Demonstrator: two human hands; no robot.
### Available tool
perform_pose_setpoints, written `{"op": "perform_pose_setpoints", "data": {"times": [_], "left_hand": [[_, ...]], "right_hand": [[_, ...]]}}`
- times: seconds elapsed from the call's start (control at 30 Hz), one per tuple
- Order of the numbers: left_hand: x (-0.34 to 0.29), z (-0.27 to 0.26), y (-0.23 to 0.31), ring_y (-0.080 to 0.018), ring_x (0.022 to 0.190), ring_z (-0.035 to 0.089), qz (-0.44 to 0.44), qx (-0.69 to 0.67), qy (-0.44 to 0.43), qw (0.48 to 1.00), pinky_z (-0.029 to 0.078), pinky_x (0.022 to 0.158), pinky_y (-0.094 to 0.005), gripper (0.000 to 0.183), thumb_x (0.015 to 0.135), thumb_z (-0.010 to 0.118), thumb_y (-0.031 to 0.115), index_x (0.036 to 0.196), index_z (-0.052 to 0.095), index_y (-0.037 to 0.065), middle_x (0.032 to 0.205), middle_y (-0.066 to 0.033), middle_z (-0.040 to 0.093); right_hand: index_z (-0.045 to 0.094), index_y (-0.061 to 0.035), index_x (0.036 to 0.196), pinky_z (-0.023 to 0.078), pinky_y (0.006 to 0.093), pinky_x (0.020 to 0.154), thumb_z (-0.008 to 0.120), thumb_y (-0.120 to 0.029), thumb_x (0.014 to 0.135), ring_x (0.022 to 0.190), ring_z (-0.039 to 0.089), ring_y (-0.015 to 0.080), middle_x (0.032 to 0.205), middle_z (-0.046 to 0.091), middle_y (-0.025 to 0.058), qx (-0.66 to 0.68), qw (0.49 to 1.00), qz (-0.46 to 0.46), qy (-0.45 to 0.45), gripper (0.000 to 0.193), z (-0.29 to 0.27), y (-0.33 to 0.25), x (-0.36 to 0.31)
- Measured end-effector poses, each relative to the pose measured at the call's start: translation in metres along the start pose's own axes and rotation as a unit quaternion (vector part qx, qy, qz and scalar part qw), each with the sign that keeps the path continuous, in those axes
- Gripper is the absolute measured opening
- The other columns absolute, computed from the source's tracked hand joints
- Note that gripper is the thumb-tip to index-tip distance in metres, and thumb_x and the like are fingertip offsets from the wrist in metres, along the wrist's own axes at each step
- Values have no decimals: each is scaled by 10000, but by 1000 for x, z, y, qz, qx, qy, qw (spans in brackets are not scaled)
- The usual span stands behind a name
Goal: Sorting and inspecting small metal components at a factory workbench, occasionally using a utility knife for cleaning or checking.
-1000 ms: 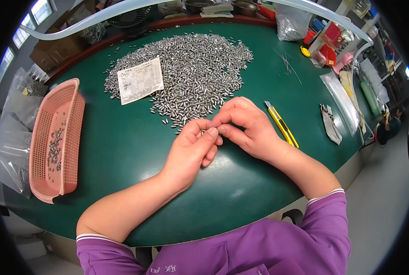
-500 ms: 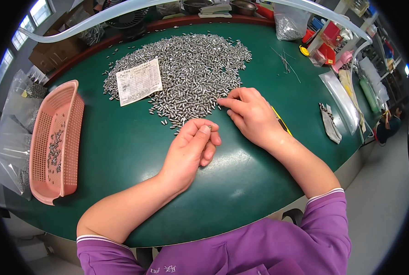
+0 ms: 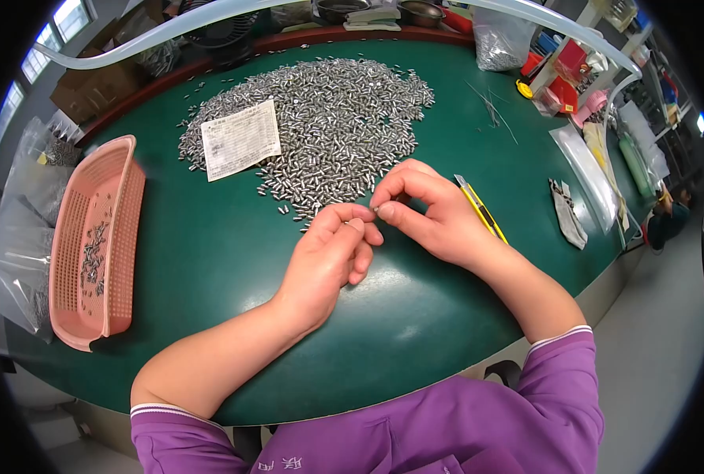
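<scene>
On the green counter [image 3: 415, 347], one broad pile [image 3: 312, 95] of small silver metal pieces, the landmark for this entry. Resting upon the pile's left part, and hiding what lies beneath: one printed paper slip [image 3: 241, 142]. At the pile's near edge: right hand [image 3: 378, 208], thumb and forefinger pinched on what looks like one small metal piece, mostly hidden by the fingertips. Just beside it, nearer the person than the pile: left hand [image 3: 328, 253], fingers loosely curled, thumb against forefinger; whether it holds anything, cannot tell.

Right of the pile, close to the right hand: one yellow utility knife [image 3: 488, 220]. Further right: loose thin wires [image 3: 491, 109], clear plastic sleeves [image 3: 585, 175], one crumpled grey cloth [image 3: 567, 215]. Well left of the pile: one pink perforated basket [image 3: 127, 245], some metal pieces inside; beyond it, clear bags [image 3: 20, 272]. Behind the pile, to the right: one filled clear bag [image 3: 500, 43].
</scene>
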State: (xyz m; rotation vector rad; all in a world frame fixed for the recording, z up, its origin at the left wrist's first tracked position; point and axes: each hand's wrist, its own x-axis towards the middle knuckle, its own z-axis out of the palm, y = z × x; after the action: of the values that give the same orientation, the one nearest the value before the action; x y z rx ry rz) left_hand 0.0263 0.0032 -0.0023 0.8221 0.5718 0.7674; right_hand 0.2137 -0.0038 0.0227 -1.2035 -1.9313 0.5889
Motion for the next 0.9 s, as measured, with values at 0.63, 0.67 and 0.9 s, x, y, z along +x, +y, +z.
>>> {"op": "perform_pose_setpoints", "data": {"times": [0.63,0.67,0.9], "left_hand": [[0,-2,-2,-62,588,419,13,-6,-16,1000,343,499,-190,139,991,460,165,1045,544,69,843,-39,556],[1,-1,-1,-72,596,421,9,2,-14,1000,346,505,-199,161,995,439,174,1054,541,63,854,-49,555],[-1,-1,0,-113,628,421,14,-16,3,1000,348,531,-236,263,1002,343,219,1096,507,35,918,-102,544]], "right_hand": [[659,-124,1029,462,387,801,676,-47,737,927,550,264,950,564,53,-241,966,-95,21,302,1,25,-1],[659,-124,1029,462,387,801,676,-47,737,927,550,264,950,564,53,-242,965,-95,21,302,0,25,-1],[663,-94,920,471,375,779,685,-52,736,900,562,273,906,588,65,-252,965,-60,39,190,-2,22,1]]}}
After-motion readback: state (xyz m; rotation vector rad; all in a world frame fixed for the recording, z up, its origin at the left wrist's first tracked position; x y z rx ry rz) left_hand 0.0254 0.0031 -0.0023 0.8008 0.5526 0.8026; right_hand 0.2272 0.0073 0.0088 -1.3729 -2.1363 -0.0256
